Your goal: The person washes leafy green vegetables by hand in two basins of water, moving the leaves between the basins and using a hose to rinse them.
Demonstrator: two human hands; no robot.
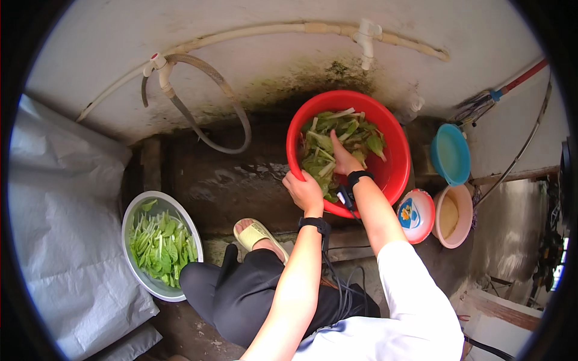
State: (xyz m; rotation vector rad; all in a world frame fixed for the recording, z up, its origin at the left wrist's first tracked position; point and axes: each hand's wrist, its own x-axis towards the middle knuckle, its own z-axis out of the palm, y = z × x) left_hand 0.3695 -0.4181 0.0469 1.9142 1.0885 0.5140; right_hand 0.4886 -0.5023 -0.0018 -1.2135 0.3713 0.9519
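A round red plastic basin stands against the wall, tilted so that its inside faces me. Leafy greens with pale stalks lie in it. My left hand grips the basin's near-left rim. Inside the basin, my right hand is in among the greens with its thumb showing; leaves hide its other fingers, so I cannot see whether they hold any. To my left, beside my knee, a grey basin contains brighter green leafy vegetables.
A coiled hose hangs from a wall tap; another tap sits above the red basin. At right are a blue basin, a pink basin, a flower-patterned basin and a mop. Grey sheeting covers the left side.
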